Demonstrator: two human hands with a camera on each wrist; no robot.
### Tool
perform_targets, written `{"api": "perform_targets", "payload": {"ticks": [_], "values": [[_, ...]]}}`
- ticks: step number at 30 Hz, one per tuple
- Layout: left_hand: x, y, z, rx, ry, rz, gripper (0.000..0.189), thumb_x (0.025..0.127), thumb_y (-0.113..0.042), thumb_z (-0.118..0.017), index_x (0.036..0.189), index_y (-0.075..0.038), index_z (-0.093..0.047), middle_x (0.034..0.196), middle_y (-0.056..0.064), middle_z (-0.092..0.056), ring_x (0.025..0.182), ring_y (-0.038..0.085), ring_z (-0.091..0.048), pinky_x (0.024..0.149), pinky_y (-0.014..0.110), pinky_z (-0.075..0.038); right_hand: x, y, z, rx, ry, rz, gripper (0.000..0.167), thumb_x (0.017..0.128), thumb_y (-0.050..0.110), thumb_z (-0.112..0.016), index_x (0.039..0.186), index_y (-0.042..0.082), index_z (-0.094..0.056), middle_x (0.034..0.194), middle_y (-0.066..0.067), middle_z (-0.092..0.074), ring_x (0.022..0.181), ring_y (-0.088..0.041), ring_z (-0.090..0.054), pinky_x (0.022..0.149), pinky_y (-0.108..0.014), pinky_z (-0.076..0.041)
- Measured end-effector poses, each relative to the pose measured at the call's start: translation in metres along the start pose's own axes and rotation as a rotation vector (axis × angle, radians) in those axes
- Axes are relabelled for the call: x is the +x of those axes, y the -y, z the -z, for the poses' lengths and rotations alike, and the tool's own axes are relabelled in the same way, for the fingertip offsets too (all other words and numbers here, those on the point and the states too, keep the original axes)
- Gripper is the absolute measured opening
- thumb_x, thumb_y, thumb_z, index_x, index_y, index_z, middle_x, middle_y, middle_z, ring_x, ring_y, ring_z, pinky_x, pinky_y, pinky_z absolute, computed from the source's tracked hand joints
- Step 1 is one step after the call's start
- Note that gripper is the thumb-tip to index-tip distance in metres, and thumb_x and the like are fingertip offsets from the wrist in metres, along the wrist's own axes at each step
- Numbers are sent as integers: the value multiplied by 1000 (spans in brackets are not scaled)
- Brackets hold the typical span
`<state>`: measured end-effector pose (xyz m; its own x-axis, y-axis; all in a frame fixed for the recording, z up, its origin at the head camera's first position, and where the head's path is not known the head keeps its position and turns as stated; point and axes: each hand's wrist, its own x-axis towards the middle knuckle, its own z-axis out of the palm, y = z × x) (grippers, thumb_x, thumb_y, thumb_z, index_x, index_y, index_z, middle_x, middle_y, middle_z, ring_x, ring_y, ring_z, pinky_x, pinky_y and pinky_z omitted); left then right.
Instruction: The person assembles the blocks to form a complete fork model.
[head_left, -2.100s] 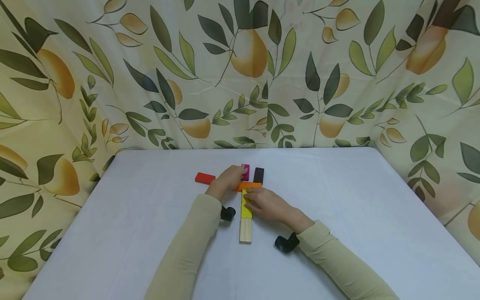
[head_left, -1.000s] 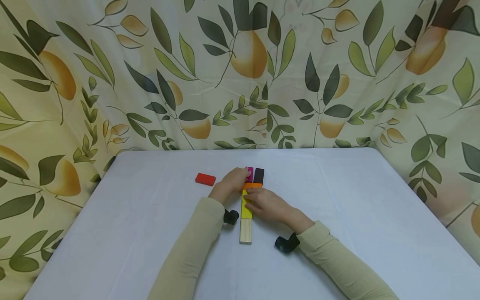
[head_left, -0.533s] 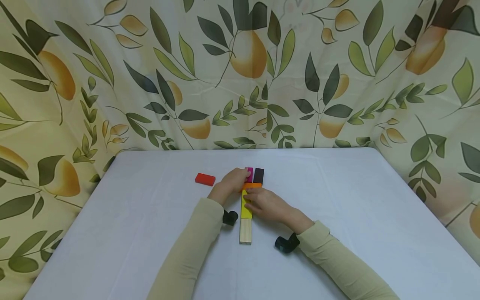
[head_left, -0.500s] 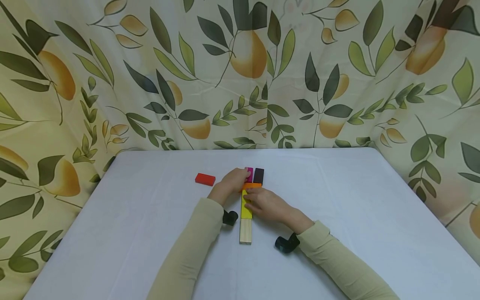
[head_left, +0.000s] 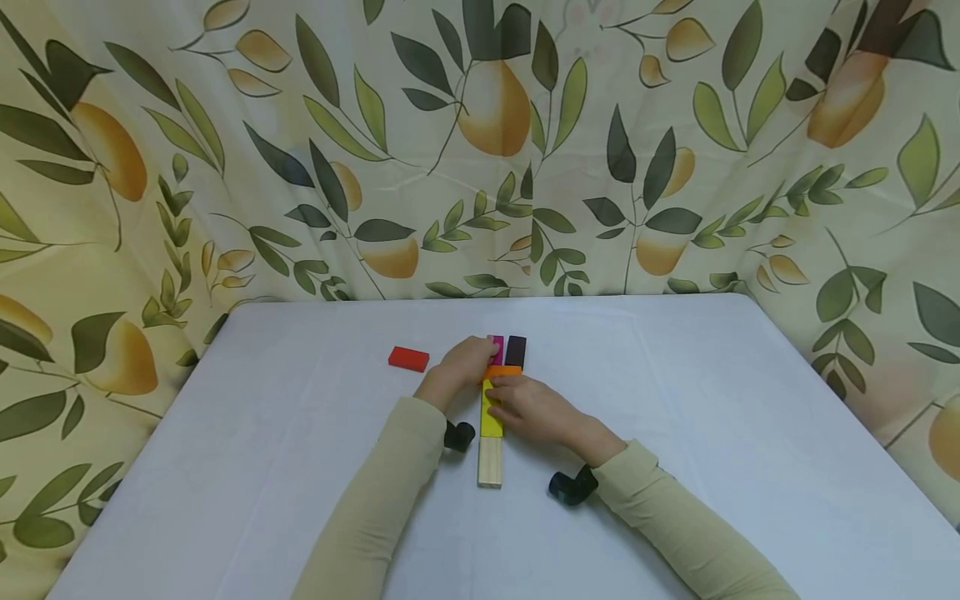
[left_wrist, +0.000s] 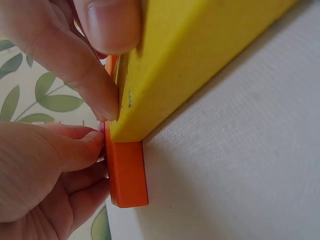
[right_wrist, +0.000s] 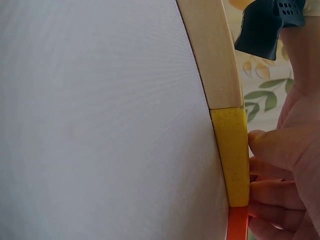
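Observation:
At the far part of the table, my left hand (head_left: 471, 360) pinches a magenta block (head_left: 498, 350) that touches the far side of an orange block (head_left: 513, 371). In the left wrist view that hand (left_wrist: 45, 170) hides most of the magenta block, while the orange block (left_wrist: 131, 175) lies crosswise against the end of the yellow block (left_wrist: 175, 65). My right hand (head_left: 543, 410) rests its fingers on the yellow block (head_left: 492, 423), covering part of it. A plain wooden block (head_left: 490, 463) continues the line nearer to me. Beside the magenta block, a black block (head_left: 516, 351) meets the orange one.
A red block (head_left: 408, 359) lies apart to the left of my left hand. White cloth covers the table (head_left: 645, 358), and a patterned curtain (head_left: 570, 167) hangs behind it. Black wrist cameras (head_left: 572, 486) sit at both cuffs.
Over the two seconds, my left hand slid the magenta block right and slightly nearer, closer to the black block. During the last second it stays nearly still. The right hand keeps its place.

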<state>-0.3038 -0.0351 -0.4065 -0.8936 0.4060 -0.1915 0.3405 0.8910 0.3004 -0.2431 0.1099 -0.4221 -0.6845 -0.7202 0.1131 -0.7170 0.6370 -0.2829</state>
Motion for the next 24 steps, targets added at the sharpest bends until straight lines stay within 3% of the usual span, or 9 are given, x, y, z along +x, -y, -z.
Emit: {"api": "perform_targets", "payload": {"ticks": [11,24], "values": [[-1,-1,-1,4,-8,24,33,96,-17,-49,127,-10,-55,111,6,-60,96,19,-52,93,30,-42,0,1,0,-7,0,-4,31,89,22,-62,112,1,-65,120,-13,-59,114,-24,-52,95,-37,-41],[-5,2,0,-11,-16,29,43,94,-13,-52,137,-13,-46,134,5,-49,116,21,-47,100,34,-36,1,2,1,-22,22,-19,31,90,23,-61,113,2,-65,120,-13,-58,114,-25,-52,95,-38,-41]]}}
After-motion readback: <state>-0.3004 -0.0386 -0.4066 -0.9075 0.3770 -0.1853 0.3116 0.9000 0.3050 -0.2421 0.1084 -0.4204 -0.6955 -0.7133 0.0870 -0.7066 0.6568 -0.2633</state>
